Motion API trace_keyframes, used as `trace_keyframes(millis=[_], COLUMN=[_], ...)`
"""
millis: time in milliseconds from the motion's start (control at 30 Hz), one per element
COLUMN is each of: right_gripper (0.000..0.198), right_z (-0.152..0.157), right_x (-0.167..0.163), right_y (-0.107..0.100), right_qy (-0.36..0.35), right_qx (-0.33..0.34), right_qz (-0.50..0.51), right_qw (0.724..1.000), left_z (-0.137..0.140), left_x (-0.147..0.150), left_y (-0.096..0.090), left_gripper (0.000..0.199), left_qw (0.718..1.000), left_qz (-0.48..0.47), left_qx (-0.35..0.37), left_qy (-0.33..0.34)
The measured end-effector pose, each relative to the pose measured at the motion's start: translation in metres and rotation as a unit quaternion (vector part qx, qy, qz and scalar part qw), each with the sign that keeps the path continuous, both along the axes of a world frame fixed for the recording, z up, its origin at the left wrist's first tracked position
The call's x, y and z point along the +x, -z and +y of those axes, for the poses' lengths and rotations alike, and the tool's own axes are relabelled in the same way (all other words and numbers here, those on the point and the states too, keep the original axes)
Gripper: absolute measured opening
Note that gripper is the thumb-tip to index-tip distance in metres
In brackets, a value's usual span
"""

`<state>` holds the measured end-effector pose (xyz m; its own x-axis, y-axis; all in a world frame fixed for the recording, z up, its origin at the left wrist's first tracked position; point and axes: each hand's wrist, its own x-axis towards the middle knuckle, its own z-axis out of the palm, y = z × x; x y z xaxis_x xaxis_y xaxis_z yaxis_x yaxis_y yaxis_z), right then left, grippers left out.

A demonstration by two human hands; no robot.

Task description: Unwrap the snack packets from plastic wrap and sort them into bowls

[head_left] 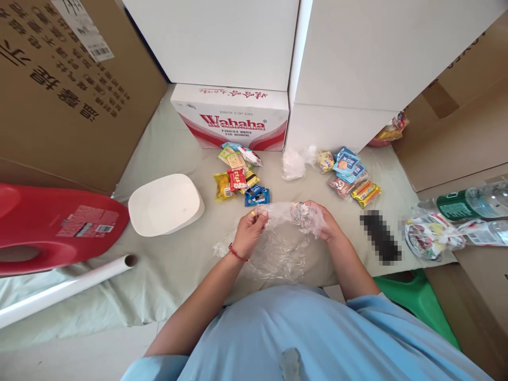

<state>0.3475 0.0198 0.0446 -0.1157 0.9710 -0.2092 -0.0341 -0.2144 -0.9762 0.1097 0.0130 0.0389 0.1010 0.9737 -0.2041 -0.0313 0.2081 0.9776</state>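
My left hand (251, 230), a red cord round its wrist, is pinched shut on one end of a stretch of clear plastic film (278, 212). At the other end, my right hand (324, 222) closes round a small bundle (302, 212) wrapped in that film; its contents look multicoloured, but their kind is unclear. Beneath both hands a crumpled clear plastic sheet (278, 256) lies on the cloth. Just beyond my left hand is a pile of small packaged snacks (237, 179). A second group of snack packets (349, 168) lies past my right hand.
A white plastic bin (166, 206), a red jug (59, 227) and a white tube (71, 288) are at left. A Wahaha carton (238, 121) stands behind the snacks, near crumpled white plastic (293, 164). Bottles (460, 205) and a tied bag (426, 237) lie at right.
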Motion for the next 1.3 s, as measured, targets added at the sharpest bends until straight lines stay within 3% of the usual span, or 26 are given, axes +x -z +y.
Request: trace_keyframes(millis=[67, 133, 233, 300, 367, 433, 567, 767, 1067, 1300], right_gripper=[0.047, 0.043, 0.028, 0.019, 0.018, 0.020, 0.022, 0.017, 0.019, 0.016], right_z=[-0.002, -0.006, -0.010, -0.008, -0.002, 0.004, 0.013, 0.020, 0.023, 0.023], right_x=[0.002, 0.004, 0.010, 0.015, 0.018, 0.018, 0.010, 0.002, 0.008, 0.018], right_y=[-0.003, -0.012, -0.039, -0.059, -0.075, -0.083, -0.079, -0.071, -0.083, -0.060], right_qy=[0.011, 0.024, -0.083, -0.172, -0.203, -0.205, -0.160, -0.076, -0.114, -0.100], right_qx=[-0.026, -0.011, 0.124, 0.224, 0.282, 0.306, 0.320, 0.282, 0.239, 0.249], right_qz=[0.033, 0.052, -0.029, -0.136, -0.213, -0.234, -0.267, -0.273, -0.257, -0.309], right_qw=[0.999, 0.998, 0.988, 0.949, 0.913, 0.900, 0.895, 0.916, 0.929, 0.912], left_z=[0.006, 0.011, 0.018, 0.023, 0.027, 0.030, 0.029, 0.025, 0.019, 0.014], left_x=[-0.008, -0.014, -0.023, -0.028, -0.032, -0.034, -0.034, -0.038, -0.046, -0.052], left_y=[0.002, 0.006, 0.010, 0.012, 0.012, 0.011, 0.011, 0.018, 0.008, 0.005], left_gripper=[0.047, 0.043, 0.030, 0.027, 0.026, 0.025, 0.025, 0.028, 0.018, 0.017], left_qw=[1.000, 0.999, 0.996, 0.994, 0.990, 0.986, 0.979, 0.973, 0.956, 0.955], left_qz=[0.008, 0.021, 0.044, 0.060, 0.074, 0.085, 0.101, 0.112, 0.143, 0.144], left_qx=[0.010, 0.024, 0.054, 0.080, 0.102, 0.119, 0.137, 0.136, 0.201, 0.200], left_qy=[-0.023, -0.040, -0.048, -0.055, -0.066, -0.077, -0.116, -0.150, -0.159, -0.168])
